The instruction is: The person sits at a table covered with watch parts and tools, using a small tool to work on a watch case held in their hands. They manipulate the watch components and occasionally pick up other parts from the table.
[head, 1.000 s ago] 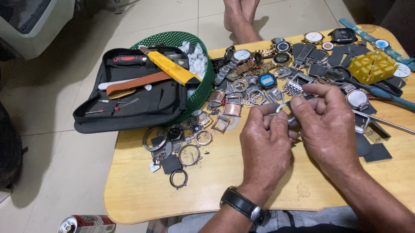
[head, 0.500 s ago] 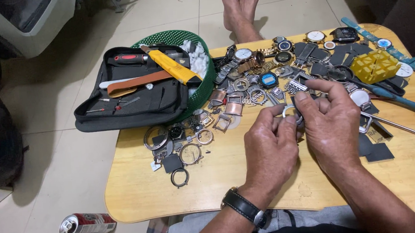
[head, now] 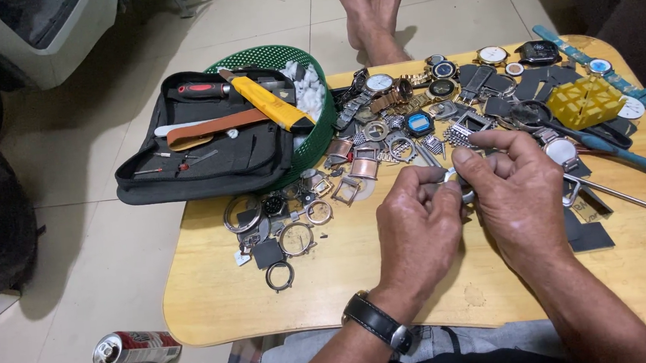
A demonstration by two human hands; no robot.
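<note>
The single head-worn view looks steeply down and forward, close over the low light wooden table, with tiled floor beyond.

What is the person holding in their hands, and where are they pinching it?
Both the left hand and right hand pinch a small round silver metal watch part by its edge with the fingertips. Fingers hide most of it.

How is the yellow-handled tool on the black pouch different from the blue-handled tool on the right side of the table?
The yellow-handled tool lies on the black pouch, its end over the green basket; the blue-handled tool lies on the wooden table among watch parts. The yellow one looks thicker and shorter, the blue one thinner and longer. Both lie flat, slanting down to the right, and neither hand touches them.
</note>
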